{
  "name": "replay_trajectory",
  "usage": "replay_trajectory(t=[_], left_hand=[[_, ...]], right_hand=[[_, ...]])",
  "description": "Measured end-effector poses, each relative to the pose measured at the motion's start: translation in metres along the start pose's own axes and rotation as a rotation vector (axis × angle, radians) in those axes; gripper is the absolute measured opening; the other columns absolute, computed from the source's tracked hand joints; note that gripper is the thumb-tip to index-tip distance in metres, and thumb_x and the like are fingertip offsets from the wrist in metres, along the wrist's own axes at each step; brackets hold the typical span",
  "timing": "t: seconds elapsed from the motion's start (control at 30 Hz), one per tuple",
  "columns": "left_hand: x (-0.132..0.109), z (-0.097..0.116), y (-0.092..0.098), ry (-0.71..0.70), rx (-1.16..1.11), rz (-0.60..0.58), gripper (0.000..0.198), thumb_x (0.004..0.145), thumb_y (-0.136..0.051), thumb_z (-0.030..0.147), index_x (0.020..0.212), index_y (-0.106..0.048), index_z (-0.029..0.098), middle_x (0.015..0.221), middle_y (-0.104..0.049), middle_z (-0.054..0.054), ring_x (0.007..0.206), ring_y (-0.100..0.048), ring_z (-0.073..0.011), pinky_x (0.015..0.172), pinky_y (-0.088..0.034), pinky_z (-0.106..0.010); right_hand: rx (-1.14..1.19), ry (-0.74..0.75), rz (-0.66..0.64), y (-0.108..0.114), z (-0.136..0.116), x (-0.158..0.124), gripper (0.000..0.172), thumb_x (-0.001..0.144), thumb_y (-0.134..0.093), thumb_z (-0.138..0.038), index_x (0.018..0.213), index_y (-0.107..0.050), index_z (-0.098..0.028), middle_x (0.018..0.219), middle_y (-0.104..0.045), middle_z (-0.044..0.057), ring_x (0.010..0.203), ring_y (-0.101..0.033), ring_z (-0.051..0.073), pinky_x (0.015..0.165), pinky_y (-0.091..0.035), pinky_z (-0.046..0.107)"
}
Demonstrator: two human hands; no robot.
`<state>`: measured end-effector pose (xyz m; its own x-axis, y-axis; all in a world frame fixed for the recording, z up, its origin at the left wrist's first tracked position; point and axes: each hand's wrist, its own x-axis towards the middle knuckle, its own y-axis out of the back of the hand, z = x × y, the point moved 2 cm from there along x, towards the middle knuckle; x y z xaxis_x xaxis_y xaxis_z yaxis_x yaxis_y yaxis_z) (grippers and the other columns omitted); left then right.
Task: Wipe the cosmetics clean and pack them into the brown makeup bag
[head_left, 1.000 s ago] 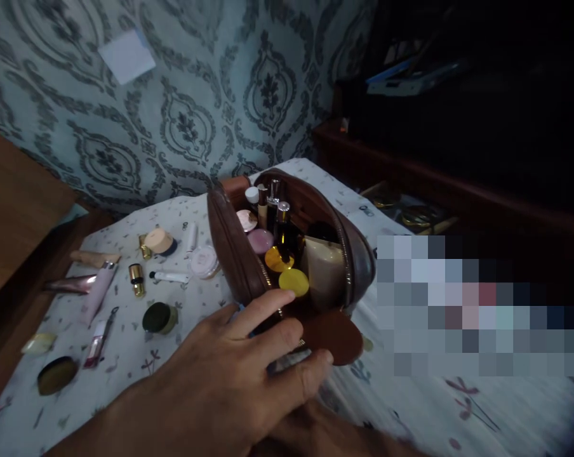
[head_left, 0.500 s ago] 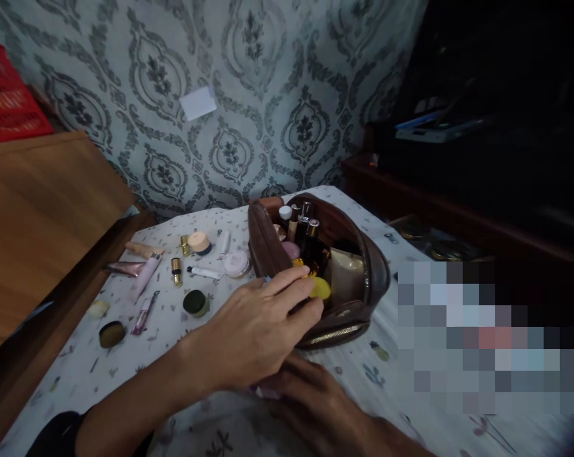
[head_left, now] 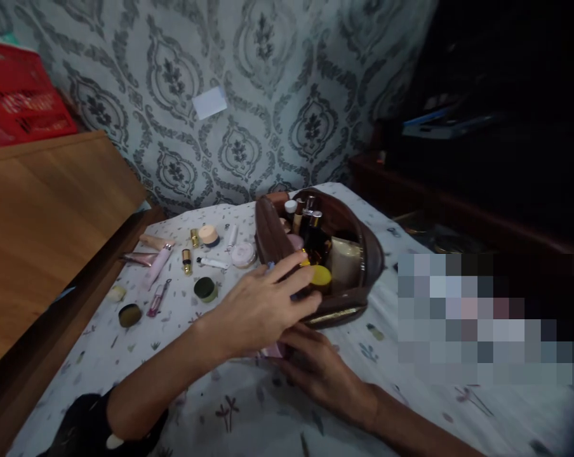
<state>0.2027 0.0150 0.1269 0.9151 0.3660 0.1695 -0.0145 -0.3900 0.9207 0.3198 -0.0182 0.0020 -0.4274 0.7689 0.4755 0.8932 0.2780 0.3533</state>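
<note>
A brown cosmetic bag stands unzipped on the patterned sheet, filled with bottles and tubes. My left hand reaches over its near left edge, fingers apart and slightly bent beside a round yellow lid; its thumb is hidden. Inside are a beige tube, dark bottles and a white-capped bottle. Lower down, my right hand has its fingers closed at a pink item below the left hand. Most of that item is covered, so its kind does not show.
Left of the bag lie a green jar, a clear round case, a peach-lidded jar, a lip gloss, a pink tube and a dark round lid. A wooden board borders the left side.
The view has shifted, so the loose cosmetics appear farther right. My right hand shows more fully below the left, and more of the pink item is visible. The left hand stays at the bag.
</note>
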Motion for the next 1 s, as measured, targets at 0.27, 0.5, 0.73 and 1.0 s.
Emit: replay_trajectory(t=[0.27,0.5,0.73,1.0], left_hand=[[-0.001,-0.001,-0.006,-0.02,0.031,0.025,0.032,0.094,-0.051,0.011,0.124,-0.057,0.015,0.138,-0.056,-0.017,0.142,-0.04,-0.0351,0.091,-0.059,-0.045],[-0.002,-0.004,-0.004,0.005,-0.09,0.074,0.034,0.096,-0.041,0.009,0.128,-0.054,0.01,0.144,-0.053,-0.017,0.146,-0.035,-0.0299,0.098,-0.058,-0.041],[0.003,-0.012,0.001,0.03,-0.219,0.052,0.042,0.089,-0.039,0.001,0.127,-0.055,0.012,0.134,-0.056,-0.015,0.137,-0.045,-0.0286,0.097,-0.058,-0.042],[-0.001,-0.011,-0.006,0.054,-0.316,0.167,0.041,0.092,-0.039,0.004,0.128,-0.055,0.014,0.142,-0.051,-0.014,0.142,-0.04,-0.025,0.106,-0.052,-0.04]], right_hand=[[0.032,0.066,-0.039,0.007,-0.01,-0.001,0.023,0.09,-0.058,-0.013,0.11,-0.068,-0.016,0.117,-0.067,0.012,0.108,-0.064,0.02,0.091,-0.056,0.036],[0.048,0.085,0.002,0.006,-0.009,0.0,0.02,0.092,-0.058,-0.015,0.111,-0.066,-0.017,0.11,-0.067,0.01,0.101,-0.065,0.018,0.086,-0.057,0.034],[-0.024,0.08,0.013,0.04,-0.04,-0.004,0.018,0.094,-0.059,-0.016,0.11,-0.066,-0.018,0.106,-0.068,0.009,0.097,-0.067,0.017,0.082,-0.058,0.03],[-0.249,0.025,0.11,0.089,-0.072,-0.021,0.022,0.09,-0.067,-0.025,0.111,-0.07,-0.03,0.107,-0.073,0.008,0.097,-0.072,0.023,0.079,-0.064,0.031]])
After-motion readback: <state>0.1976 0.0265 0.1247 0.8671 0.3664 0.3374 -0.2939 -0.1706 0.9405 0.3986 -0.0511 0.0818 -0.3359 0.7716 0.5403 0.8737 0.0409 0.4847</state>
